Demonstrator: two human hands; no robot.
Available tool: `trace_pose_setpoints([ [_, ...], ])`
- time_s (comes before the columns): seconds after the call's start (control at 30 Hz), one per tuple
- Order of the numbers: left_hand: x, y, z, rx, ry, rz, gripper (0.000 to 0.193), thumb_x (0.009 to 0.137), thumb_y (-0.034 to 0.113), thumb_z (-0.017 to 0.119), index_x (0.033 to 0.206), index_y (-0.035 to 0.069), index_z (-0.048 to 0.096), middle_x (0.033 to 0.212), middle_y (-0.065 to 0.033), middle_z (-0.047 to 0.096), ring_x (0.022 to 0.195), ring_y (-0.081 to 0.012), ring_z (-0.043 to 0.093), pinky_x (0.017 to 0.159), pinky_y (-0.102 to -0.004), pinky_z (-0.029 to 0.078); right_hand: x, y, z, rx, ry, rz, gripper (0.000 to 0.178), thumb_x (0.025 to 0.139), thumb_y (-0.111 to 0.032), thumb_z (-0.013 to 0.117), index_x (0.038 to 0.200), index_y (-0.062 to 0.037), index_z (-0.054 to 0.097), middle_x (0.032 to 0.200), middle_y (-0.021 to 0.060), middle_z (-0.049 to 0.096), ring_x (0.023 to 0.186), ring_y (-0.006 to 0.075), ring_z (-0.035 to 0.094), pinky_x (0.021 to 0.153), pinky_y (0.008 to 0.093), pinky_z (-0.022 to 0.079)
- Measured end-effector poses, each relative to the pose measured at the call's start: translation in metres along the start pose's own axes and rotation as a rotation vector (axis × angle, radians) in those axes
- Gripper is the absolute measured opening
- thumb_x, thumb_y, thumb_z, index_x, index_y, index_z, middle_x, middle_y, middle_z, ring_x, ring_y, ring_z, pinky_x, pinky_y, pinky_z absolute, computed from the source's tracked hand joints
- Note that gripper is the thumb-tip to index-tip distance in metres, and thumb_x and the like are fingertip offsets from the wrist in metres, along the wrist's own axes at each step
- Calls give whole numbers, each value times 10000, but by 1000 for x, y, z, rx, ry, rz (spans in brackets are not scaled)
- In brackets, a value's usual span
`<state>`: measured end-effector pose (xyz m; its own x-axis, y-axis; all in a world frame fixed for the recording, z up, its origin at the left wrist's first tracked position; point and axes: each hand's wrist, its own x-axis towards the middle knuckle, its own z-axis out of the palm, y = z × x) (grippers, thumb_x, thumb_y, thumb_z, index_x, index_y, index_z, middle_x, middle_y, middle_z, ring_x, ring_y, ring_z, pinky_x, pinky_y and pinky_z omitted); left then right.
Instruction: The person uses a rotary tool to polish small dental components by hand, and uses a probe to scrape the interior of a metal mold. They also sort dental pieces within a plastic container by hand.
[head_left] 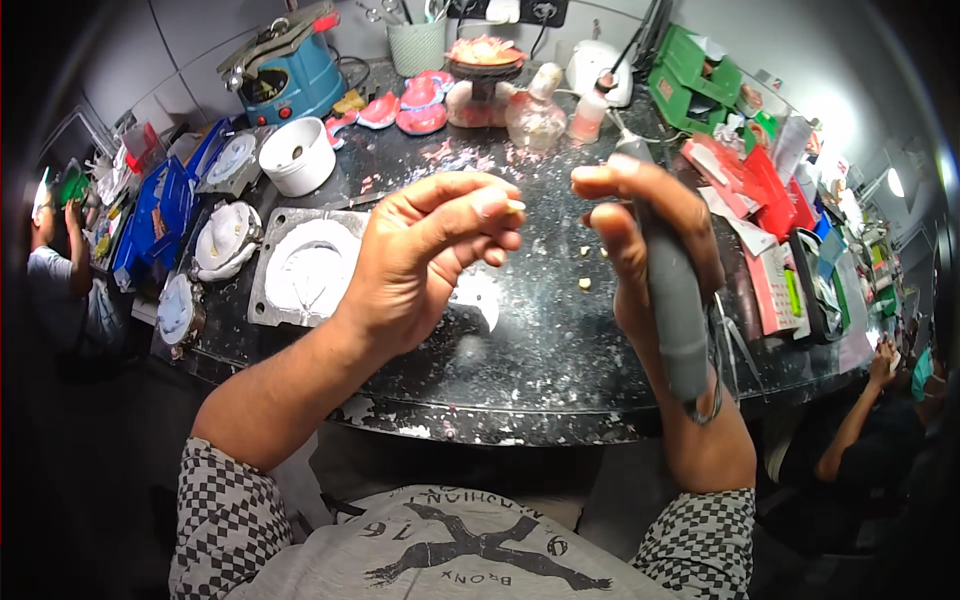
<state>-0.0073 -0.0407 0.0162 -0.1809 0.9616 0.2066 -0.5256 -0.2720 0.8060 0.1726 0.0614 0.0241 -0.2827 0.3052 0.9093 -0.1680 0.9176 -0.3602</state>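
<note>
Between the thumb and forefinger of my left hand (425, 235) is a small yellowish-white artificial tooth (516, 206). The other fingers curl in beneath it. My right hand (630, 225) holds a grey rotary handpiece (675, 310), which lies along the hand with its cord end toward me. Thumb and forefinger of that hand point toward the left hand, a little apart. On the black table below, several loose artificial teeth (585, 284) lie between the two hands. Beside my left wrist sits a square metal flask (278, 300) filled with white plaster.
Plaster-filled moulds (228, 240) and a white bowl (298, 157) stand at the left. A blue machine (290, 85), pink wax pieces (422, 105) and a burner stand (485, 70) line the back. Green boxes (690, 80) and red packets (770, 205) crowd the right. Other people sit at both sides.
</note>
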Motion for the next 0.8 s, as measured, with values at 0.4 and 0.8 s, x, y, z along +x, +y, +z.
trace_pose_setpoints([
  [0.4,-6,-9,5,-134,-1,-162,177,925,91,658,1069,-13,649,979,-100,681,885,-158,664,776,-282,551,-13,8,14,34,-108,-165,423,796,72,754,1140,-53,541,910,135,679,791,235,683,687,328,565],
  [0.8,-7,-13,4,50,-28,41,186,852,-2,708,1031,-4,658,1025,-147,709,958,-202,680,858,-341,557,-14,1,13,9,-162,-80,497,832,105,706,1226,-60,450,945,155,637,829,210,644,739,338,534],
])
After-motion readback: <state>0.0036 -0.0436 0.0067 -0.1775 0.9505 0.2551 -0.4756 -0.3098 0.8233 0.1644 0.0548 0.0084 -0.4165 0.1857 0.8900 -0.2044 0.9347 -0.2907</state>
